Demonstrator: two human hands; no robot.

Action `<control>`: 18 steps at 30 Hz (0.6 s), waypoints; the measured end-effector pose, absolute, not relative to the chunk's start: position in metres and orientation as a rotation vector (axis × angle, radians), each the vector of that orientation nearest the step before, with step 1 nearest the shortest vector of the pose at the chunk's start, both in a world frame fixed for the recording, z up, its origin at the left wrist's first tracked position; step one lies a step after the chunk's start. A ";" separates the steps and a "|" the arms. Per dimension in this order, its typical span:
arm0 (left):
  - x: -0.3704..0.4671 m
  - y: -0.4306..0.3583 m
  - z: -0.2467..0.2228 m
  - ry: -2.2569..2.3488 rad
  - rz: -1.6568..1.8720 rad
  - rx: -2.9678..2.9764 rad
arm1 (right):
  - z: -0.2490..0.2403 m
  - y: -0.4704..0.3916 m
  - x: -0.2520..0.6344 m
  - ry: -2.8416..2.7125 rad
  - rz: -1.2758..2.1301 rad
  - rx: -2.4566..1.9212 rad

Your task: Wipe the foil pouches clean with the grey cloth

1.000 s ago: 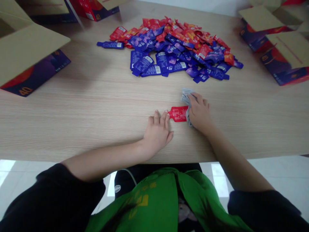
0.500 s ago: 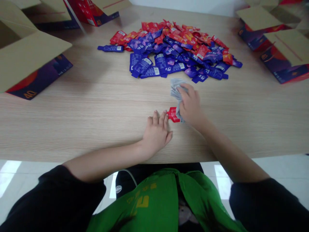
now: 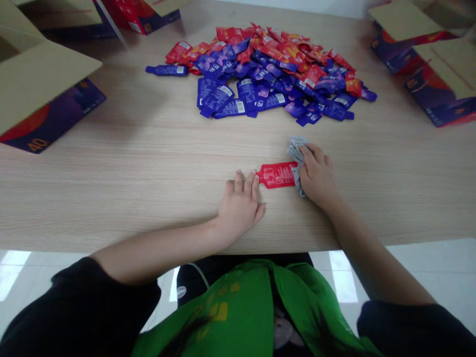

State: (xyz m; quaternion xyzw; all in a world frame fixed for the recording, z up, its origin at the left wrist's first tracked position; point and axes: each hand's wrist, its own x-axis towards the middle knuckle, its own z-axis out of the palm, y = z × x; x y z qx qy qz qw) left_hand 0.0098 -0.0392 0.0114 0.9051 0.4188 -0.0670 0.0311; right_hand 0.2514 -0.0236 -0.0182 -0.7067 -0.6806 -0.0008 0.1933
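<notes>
Sachet (image 3: 278, 175) — a red one with white print — lies flat on the table (image 3: 148, 163) between our two hands, its narrow end toward our left. Our left hand (image 3: 240, 203) rests palm down on the wood with the fingers (image 3: 245, 182) spread flat; the fingertips touch the sachet's narrow tip and grip nothing. Our right hand (image 3: 316, 176) is closed on a grey cloth (image 3: 295, 151), pressing it against the sachet's wide end. Part of the cloth sticks out above the knuckles; the rest is hidden under the palm.

Farther back on the table, well apart from our hands, sits a pile (image 3: 271, 69) of red and purple sachets, loosely heaped, the purple ones mostly on the near side. An open box (image 3: 40, 99) stands at the left edge, another box (image 3: 141, 15) at the far left, and more boxes (image 3: 427, 54) at the far right — their cardboard flaps folded outward.
</notes>
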 end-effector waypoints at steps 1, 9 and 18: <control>0.010 -0.039 0.011 1.296 -0.209 2.790 | -0.020 -0.024 0.257 -1.884 -0.001 -1.967; 0.010 -0.040 0.011 1.308 -0.207 2.785 | -0.003 -0.028 0.227 -1.919 -0.019 -1.723; 0.010 -0.039 0.012 1.291 -0.213 2.784 | 0.000 -0.044 0.177 -2.279 0.027 -1.872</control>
